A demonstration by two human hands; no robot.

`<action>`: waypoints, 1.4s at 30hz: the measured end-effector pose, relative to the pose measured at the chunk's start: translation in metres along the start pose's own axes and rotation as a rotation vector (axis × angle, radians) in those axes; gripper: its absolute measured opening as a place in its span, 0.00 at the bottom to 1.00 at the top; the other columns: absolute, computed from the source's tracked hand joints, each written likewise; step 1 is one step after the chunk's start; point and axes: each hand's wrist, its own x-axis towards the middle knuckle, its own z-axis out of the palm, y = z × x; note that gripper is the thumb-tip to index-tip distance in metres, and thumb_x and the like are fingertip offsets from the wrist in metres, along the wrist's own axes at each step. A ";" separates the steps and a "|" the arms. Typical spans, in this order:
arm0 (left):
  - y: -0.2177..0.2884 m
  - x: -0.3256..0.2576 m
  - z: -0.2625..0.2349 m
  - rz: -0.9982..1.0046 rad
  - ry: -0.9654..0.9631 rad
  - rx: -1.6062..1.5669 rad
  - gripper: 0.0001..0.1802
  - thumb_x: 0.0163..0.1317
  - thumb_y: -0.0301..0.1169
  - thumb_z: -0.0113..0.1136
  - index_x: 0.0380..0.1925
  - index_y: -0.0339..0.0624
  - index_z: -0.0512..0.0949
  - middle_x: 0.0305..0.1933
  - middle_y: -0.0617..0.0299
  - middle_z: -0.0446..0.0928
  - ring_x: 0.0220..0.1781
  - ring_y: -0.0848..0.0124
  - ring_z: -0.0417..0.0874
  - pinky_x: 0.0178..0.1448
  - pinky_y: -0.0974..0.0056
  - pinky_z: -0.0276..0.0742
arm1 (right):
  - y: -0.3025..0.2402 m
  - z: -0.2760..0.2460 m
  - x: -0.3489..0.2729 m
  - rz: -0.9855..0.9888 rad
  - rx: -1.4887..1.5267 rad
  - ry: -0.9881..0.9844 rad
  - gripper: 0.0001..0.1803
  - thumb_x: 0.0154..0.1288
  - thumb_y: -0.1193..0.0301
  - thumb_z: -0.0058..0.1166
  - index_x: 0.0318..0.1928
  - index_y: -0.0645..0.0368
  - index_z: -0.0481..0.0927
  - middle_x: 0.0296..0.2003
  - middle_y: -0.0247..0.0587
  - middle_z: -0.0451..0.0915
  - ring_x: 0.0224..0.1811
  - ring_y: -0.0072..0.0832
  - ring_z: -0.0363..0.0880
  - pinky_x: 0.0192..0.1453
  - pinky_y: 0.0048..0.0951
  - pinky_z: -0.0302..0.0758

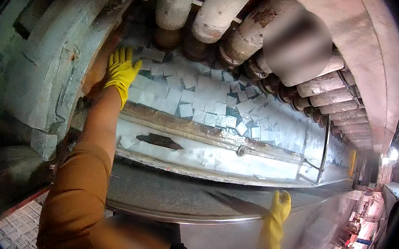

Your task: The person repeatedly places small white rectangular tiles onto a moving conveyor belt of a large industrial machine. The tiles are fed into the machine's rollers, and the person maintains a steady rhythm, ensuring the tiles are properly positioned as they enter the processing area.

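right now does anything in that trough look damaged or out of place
Yes. The pale square tiles in the long trough lie jumbled and tilted rather than in rows, one stray piece sits on the lower ledge beside a dark ragged gap, and the pipes overhead show rust. The left yellow-gloved hand rests at the pile's edge.

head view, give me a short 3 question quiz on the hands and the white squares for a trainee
1. True or false: both hands wear yellow gloves.
2. Which hand reaches into the trough of white square pieces? A left B right
3. Fill in: the right hand rests flat on the curved ____ rim.

Key
1. True: the left hand and the right hand are both in yellow gloves.
2. A: it lies open at the end of the white square pieces, beside the pale blue housing.
3. Metal: the metal rim runs below the trough, under the pipes.
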 end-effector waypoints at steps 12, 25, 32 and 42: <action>0.034 -0.076 -0.035 0.008 -0.043 -0.036 0.51 0.62 0.66 0.57 0.77 0.45 0.60 0.79 0.42 0.59 0.78 0.39 0.57 0.78 0.30 0.44 | -0.011 0.002 0.001 -0.034 -0.090 0.023 0.31 0.66 0.51 0.66 0.61 0.60 0.82 0.54 0.49 0.86 0.58 0.43 0.83 0.64 0.40 0.75; 0.031 -0.099 -0.158 0.148 -0.614 -0.306 0.50 0.64 0.61 0.59 0.73 0.31 0.67 0.76 0.36 0.65 0.79 0.45 0.63 0.81 0.50 0.59 | -0.022 0.029 0.017 -0.099 -0.137 0.060 0.33 0.65 0.47 0.60 0.61 0.58 0.82 0.51 0.49 0.87 0.55 0.47 0.85 0.60 0.43 0.77; 0.062 -0.206 -0.313 0.611 -0.416 -0.598 0.36 0.63 0.54 0.63 0.61 0.37 0.77 0.61 0.42 0.80 0.61 0.43 0.81 0.66 0.47 0.77 | -0.019 0.018 0.042 -0.260 0.017 -0.005 0.35 0.71 0.52 0.55 0.64 0.71 0.75 0.55 0.61 0.82 0.56 0.53 0.82 0.63 0.46 0.75; 0.027 -0.412 -0.311 0.715 0.193 -0.434 0.45 0.58 0.45 0.66 0.74 0.40 0.64 0.78 0.44 0.64 0.79 0.42 0.62 0.83 0.38 0.50 | 0.113 -0.046 -0.036 -0.674 0.068 0.164 0.21 0.76 0.61 0.50 0.60 0.59 0.80 0.56 0.46 0.82 0.57 0.38 0.81 0.61 0.37 0.77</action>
